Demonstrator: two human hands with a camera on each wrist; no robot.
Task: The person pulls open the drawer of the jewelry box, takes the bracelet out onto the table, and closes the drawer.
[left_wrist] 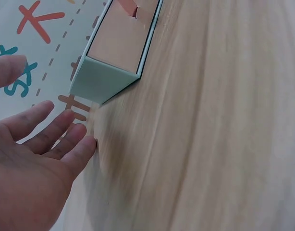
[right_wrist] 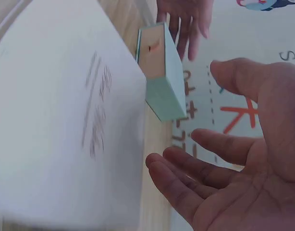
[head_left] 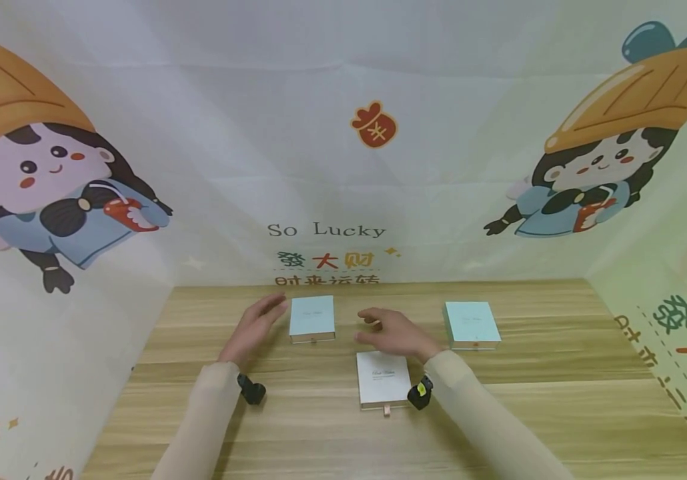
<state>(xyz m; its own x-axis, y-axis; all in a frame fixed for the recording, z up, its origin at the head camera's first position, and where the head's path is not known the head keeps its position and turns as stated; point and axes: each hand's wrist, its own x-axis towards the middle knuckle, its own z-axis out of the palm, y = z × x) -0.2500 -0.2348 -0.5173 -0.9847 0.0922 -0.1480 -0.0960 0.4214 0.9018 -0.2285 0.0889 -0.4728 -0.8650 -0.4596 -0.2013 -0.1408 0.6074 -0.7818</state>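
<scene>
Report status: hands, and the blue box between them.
Left hand empty, close by; right hand empty, farther off. Blue box ungripped, flat. White box near right hand.

On the tabletop (head_left: 313,443), the left box (head_left: 312,318) and right box (head_left: 473,321) lay well apart, before the rear backdrop (head_left: 229,120). The front box (head_left: 381,388) lay in front of both, between them left to right, nearer the left one.

left sleeve (head_left: 199,420): long, plain cream, ends at the wrist | left wrist camera (head_left: 252,390): small, black | right sleeve (head_left: 487,420): matching cream, long | right wrist camera (head_left: 418,398): black, compact, bright yellow-green patch (head_left: 421,389)
</scene>
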